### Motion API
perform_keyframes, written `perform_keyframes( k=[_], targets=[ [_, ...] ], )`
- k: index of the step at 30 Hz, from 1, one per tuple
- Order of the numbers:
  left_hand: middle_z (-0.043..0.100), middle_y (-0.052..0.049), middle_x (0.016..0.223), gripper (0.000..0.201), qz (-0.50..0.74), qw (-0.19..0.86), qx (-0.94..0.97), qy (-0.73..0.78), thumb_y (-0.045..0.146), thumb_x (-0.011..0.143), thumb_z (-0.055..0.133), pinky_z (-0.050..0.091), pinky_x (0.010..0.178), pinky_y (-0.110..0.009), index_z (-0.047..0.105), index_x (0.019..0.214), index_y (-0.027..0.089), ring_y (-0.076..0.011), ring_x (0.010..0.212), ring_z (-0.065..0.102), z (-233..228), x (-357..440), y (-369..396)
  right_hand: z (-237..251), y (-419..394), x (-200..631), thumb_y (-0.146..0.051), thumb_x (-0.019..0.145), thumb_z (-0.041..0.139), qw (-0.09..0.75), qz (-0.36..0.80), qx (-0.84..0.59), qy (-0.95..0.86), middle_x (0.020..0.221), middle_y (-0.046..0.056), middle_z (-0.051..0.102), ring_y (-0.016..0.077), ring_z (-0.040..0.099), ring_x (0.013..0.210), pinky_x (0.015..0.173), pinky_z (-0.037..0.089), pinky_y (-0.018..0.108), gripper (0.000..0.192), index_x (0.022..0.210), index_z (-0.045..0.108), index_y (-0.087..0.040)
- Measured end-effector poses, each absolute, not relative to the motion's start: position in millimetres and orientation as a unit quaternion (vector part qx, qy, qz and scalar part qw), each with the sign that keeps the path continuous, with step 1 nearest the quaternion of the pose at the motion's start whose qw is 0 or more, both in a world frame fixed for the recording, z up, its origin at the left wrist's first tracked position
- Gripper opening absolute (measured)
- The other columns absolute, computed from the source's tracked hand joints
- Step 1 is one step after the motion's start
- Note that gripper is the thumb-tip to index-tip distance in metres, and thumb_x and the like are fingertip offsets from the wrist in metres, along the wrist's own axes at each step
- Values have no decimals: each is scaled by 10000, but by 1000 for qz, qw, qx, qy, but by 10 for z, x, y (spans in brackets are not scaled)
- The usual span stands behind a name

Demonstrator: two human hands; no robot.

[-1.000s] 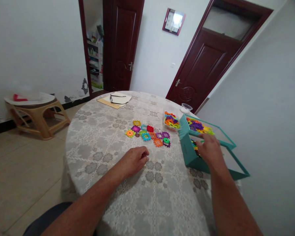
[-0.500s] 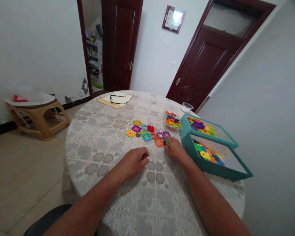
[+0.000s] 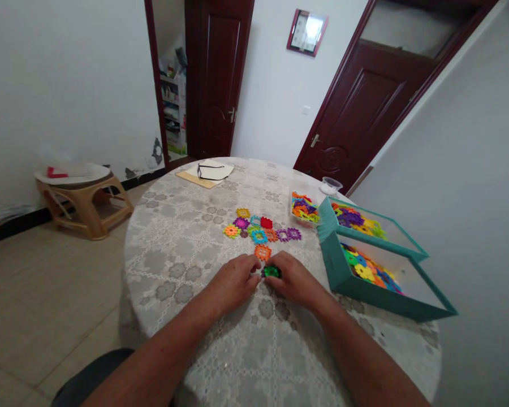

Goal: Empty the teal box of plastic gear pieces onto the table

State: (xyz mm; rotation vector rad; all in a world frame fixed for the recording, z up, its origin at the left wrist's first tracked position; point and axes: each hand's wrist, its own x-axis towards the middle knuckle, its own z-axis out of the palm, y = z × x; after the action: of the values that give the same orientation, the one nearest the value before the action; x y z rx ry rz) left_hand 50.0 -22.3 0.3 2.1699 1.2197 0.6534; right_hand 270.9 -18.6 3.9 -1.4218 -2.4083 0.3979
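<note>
1. At the far left, beside the table, a low wooden stool with a pale top is seen on the tiled floor; what lies on it is too blurred to name.
2. A round table under a lace-patterned cloth fills the middle, with a pair of glasses laid on papers at its far edge.
3. The left hand is rested on the cloth, fingers curled, its fingertips brought up against a small green piece.
4. The green piece is a flat, bright green plastic tile with notched edges and a dark centre; it is pinched between the fingertips of both hands, low over the cloth near the table's middle. Its underside and most of its outline are hidden by the fingers.
5. Just beyond it lies an orange tile, and farther back a cluster of coloured tiles is spread flat.
6. The right hand is closed lightly on the green piece from the right.
7. At the right, a teal box with two compartments holds heaped coloured tiles; single pieces there cannot be told apart.
</note>
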Motion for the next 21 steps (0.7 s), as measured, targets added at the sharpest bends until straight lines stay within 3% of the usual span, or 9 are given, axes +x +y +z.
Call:
perform_keyframes(
  k=[4, 8, 11, 17, 21],
  targets=[
    [695, -61, 1052, 153, 223, 267, 823, 450, 222, 906, 572, 464, 874, -316, 653, 1035, 207, -220, 996, 630, -26, 492, -227, 46, -226, 2618, -230, 957, 614, 177, 154, -461, -856, 1016, 48, 687, 194, 630, 954, 850, 447, 293, 157, 1095, 687, -216],
    [678, -62, 1068, 186, 190, 256, 835, 448, 212, 891, 578, 469, 890, -326, 662, 1057, 211, -226, 1006, 626, -8, 510, -245, 30, -152, 2666, -173, 967, 538, 202, 100, -509, -831, 932, 50, 705, 192, 648, 883, 811, 451, 291, 147, 993, 680, -201],
    [658, -76, 1106, 225, 162, 246, 847, 442, 221, 885, 591, 478, 909, -334, 664, 1097, 207, -232, 1024, 620, 31, 526, -265, 113, -83, 2823, -180, 984, 499, 240, 45, -532, -811, 980, 73, 726, 206, 666, 923, 857, 469, 306, 183, 1024, 677, -196],
    [617, -93, 1187, 255, 125, 225, 865, 432, 200, 864, 607, 474, 987, -339, 667, 1111, 207, -237, 1120, 594, 76, 544, -312, 503, -53, 3594, -279, 1014, 457, 351, -238, -613, -667, 1027, 127, 712, 261, 633, 949, 904, 466, 382, 262, 1098, 681, -173],
    [614, -99, 1213, 280, 115, 202, 874, 426, 282, 858, 669, 479, 996, -368, 661, 1129, 214, -262, 1153, 573, 51, 567, -320, 596, -39, 4114, -237, 970, 459, 350, -355, -660, -563, 962, 148, 680, 293, 588, 921, 891, 430, 442, 265, 1071, 689, -151]
  ],
)
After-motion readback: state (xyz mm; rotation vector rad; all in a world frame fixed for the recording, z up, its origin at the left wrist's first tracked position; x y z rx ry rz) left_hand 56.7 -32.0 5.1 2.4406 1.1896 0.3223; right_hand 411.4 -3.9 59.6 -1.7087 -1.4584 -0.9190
